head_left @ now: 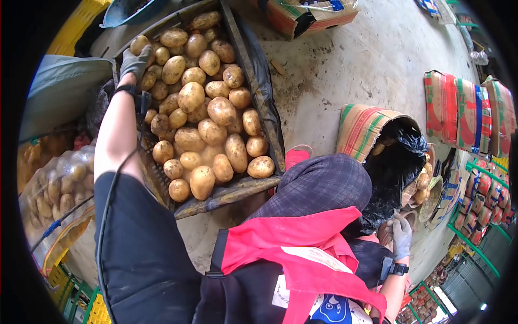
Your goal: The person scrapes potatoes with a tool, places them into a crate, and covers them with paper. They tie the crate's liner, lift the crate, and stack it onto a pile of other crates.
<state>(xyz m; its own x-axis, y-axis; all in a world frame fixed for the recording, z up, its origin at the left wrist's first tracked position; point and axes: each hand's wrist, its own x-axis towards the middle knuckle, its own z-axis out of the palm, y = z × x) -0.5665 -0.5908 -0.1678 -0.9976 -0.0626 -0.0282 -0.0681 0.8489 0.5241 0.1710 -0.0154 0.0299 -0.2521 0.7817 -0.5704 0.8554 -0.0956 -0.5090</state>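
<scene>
pink apron (302,233), left hand (135,63) around a potato (140,44) at the crate (229,193), right hand (400,236) in narrow pinch on black plastic (396,162)

We record a dark rectangular crate (221,201), left of centre, with oval yellow-brown potatoes (191,97) in it; the grey-gloved left hand (135,63) at its far left corner, on the potatoes; to its left, a bulging clear-plastic sack (56,181); behind it, a round blue basin (116,16); behind and to its right, a brown cardboard box (321,24); to its right, past a dark plaid-trousered leg (324,186), a striped brown cardboard carton (357,132); in the carton's mouth, a black plastic liner (391,175); we place the grey-gloved right hand (401,237) at the liner's near edge.
</scene>
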